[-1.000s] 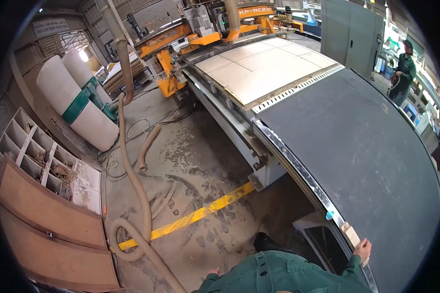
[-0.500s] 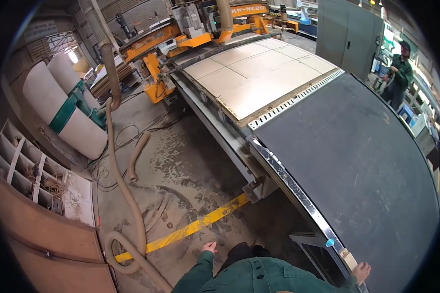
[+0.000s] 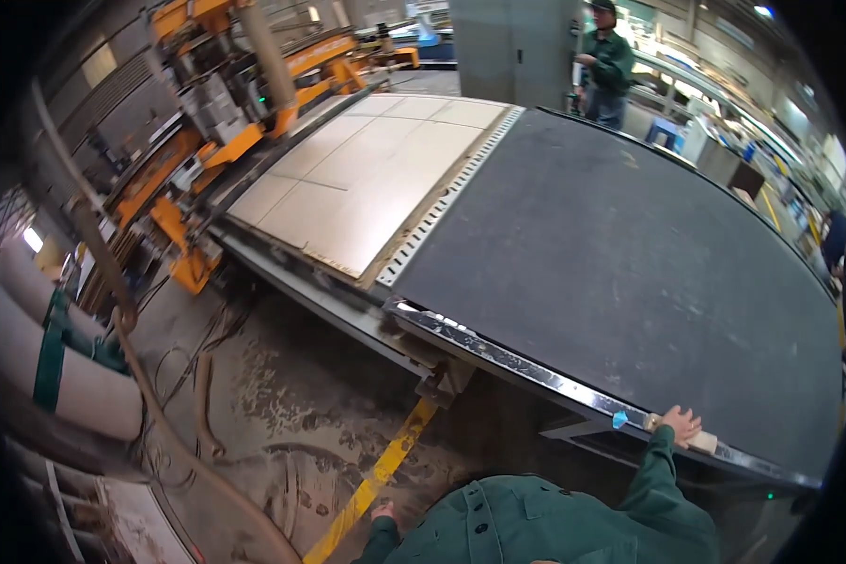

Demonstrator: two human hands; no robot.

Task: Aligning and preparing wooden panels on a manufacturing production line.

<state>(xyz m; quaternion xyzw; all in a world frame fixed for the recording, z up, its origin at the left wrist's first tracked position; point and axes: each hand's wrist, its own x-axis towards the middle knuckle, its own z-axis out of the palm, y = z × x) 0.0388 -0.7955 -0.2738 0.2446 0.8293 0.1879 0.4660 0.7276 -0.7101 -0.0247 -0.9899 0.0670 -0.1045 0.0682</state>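
Note:
My right hand point(image 3: 681, 425) lies over a pale wooden block point(image 3: 702, 441) on the near metal edge of a dark flat table point(image 3: 620, 254). Its fingers are apart and reach over toward the dark surface; the block shows on both sides of the hand. A small blue piece point(image 3: 619, 419) sits on the same edge, just left of the block. Low at my left side hangs my left hand point(image 3: 383, 510), small and partly hidden by the sleeve. Its fingers look curled, with nothing visible in them.
Pale cut panels point(image 3: 376, 179) lie on the machine bed beyond a slotted strip point(image 3: 451, 199). An orange gantry machine point(image 3: 226, 132) stands far left. Hoses point(image 3: 202, 409) and a yellow line point(image 3: 371, 489) cross the dusty floor. A person point(image 3: 608, 70) stands near a grey cabinet point(image 3: 508, 56).
My view has turned right and I am closer to the dark table. My right hand has shifted from the block's near end to over its middle. The left hand still hangs low.

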